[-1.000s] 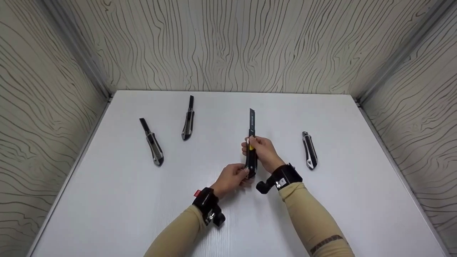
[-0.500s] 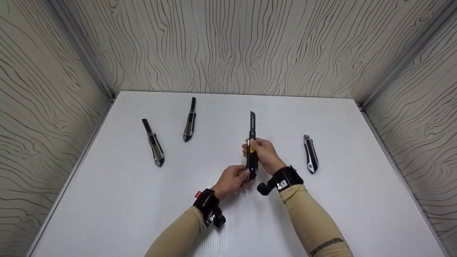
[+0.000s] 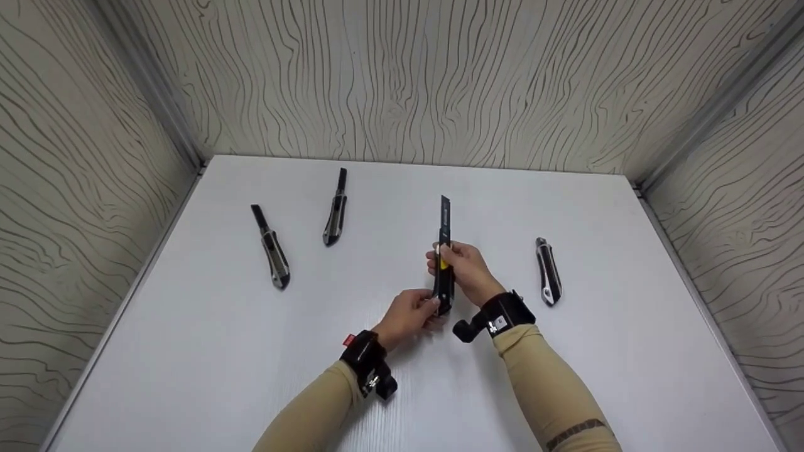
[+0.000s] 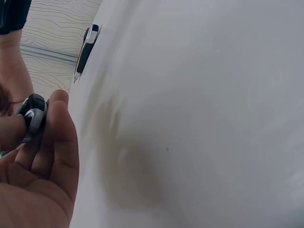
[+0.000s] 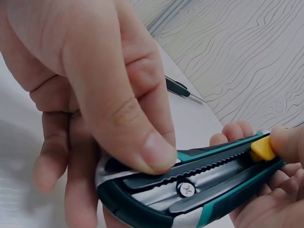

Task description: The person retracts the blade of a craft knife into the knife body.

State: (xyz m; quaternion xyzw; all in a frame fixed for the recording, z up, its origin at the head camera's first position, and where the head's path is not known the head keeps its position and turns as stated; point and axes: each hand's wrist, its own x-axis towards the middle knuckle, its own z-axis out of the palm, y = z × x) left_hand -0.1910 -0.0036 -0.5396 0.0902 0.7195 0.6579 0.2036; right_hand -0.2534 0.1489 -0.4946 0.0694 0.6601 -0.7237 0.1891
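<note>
The right hand [image 3: 466,267] holds a long dark plastic utility cutter with teal edging and silver trim [image 3: 445,285] around its middle, thumb pressed on its bright yellow slider [image 5: 262,149]. The left hand [image 3: 405,317] pinches the tail end of the same cutter between thumb and fingers, near a small round cross-head screw [image 5: 187,189]. The held cutter is between the two hands, above the white worktop [image 3: 207,376], its dark flat blade [image 3: 445,213] out and directed towards the pale wood-grain-patterned back wall [image 3: 389,81].

Three more cutters lie on the worktop around the held cutter, each well apart from it. Farthest to its left is a slanted silver-and-black cutter with a dark blade extended [image 3: 274,254]. Also left of it, but closer and farther back, is a slim grey-and-black cutter with its dark blade out [image 3: 336,213]. To its right lies a shorter black cutter with silver edges [image 3: 549,273]. Nearer the person than the held cutter are two tan sleeves [image 3: 553,383], with a black wrist camera band [image 3: 505,314] on each wrist.
</note>
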